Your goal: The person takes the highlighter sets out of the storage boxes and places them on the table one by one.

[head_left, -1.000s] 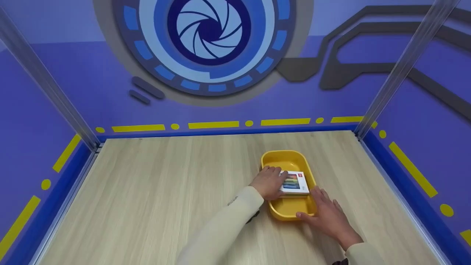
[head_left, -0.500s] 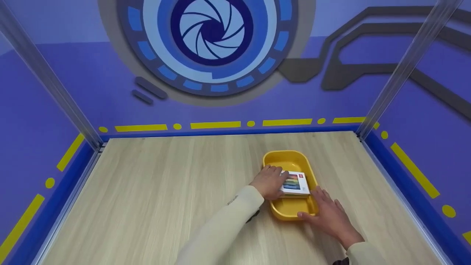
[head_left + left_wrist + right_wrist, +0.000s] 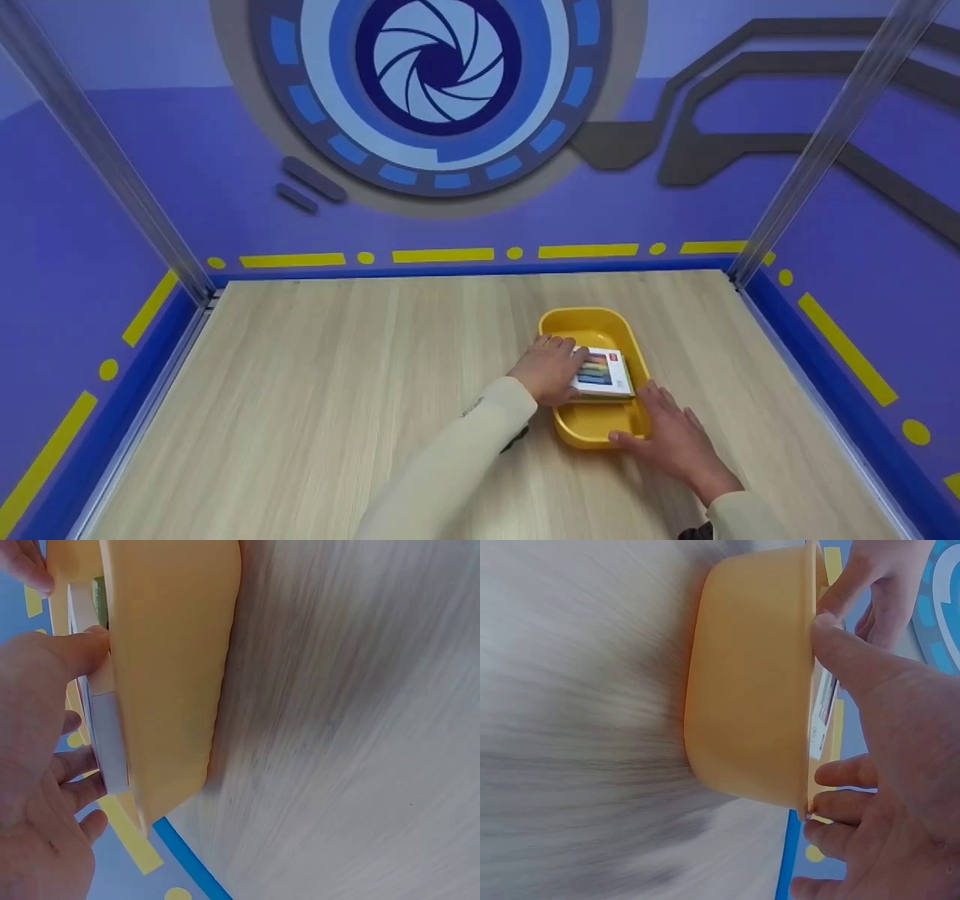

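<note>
A yellow plastic bin (image 3: pixel 592 436) stands right of centre on the wooden table. Lying across its middle is a white box (image 3: pixel 619 373) printed with coloured sticks and a red mark. My left hand (image 3: pixel 547 370) grips the left part of this box, thumb on the near side and fingers on the far side. A green thing (image 3: pixel 100 601) shows beside the box near the left thumb, mostly hidden. My right hand (image 3: pixel 676 442) touches the bin at its near right corner, thumb at the near rim and fairly straight fingers along the right rim.
The light wooden table (image 3: pixel 330 375) has blue-purple printed panels (image 3: pixel 187 165) on its back and sides. Clear upright posts (image 3: pixel 817 142) stand at the back corners. The left sleeve (image 3: pixel 457 457) crosses over the table's front part.
The head view has shifted slightly, so the scene sits a little farther right. Both hands keep their places on the box and the bin.
</note>
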The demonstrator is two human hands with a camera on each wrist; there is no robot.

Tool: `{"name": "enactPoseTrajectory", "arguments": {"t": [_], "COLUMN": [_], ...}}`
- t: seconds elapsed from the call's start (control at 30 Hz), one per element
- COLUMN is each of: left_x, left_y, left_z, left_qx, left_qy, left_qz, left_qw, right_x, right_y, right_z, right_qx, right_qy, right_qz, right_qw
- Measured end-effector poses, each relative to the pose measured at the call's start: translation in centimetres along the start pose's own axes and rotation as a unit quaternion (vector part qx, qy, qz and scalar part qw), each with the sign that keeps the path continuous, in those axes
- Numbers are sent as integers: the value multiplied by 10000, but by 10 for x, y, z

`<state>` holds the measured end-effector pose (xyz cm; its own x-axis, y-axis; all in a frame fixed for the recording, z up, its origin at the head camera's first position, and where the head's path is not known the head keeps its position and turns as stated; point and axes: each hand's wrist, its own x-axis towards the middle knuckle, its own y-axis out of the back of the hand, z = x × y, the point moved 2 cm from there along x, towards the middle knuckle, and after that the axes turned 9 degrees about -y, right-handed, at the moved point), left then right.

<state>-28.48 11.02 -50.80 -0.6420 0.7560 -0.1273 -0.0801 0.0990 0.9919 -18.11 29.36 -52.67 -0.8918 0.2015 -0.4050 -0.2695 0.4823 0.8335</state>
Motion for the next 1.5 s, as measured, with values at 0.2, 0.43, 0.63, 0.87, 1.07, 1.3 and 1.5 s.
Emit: {"name": "enactPoseTrajectory", "arguments": {"t": [0.2,0.43,0.63,0.87,1.07,1.3,1.5], "left_x": [-3,-5,-4,-8,-10,-15,-18], "left_y": [1,3,6,5,5,5,10], "left_z": [-2,0,0,-3,-7,-10,-14], "left_qx": [-126,-179,-106,-287,-423,-633,-577], "left_qy": [30,36,25,-14,-6,100,270], "left_qz": [31,14,10,34,62,67,4], "left_qw": [9999,9998,9999,9996,9991,9979,9980], "right_x": [1,-1,-1,-2,0,0,1], "right_y": [-1,-1,1,0,0,-3,0], "right_z": [-1,0,2,3,2,2,3], "right_qx": [38,44,75,65,-3,14,44], "right_qy": [-11,-15,-86,-97,12,-70,-107], "right_qz": [-9,-27,-42,-98,10,-40,-57], "right_qw": [10000,10000,9999,9999,10000,10000,9999]}}
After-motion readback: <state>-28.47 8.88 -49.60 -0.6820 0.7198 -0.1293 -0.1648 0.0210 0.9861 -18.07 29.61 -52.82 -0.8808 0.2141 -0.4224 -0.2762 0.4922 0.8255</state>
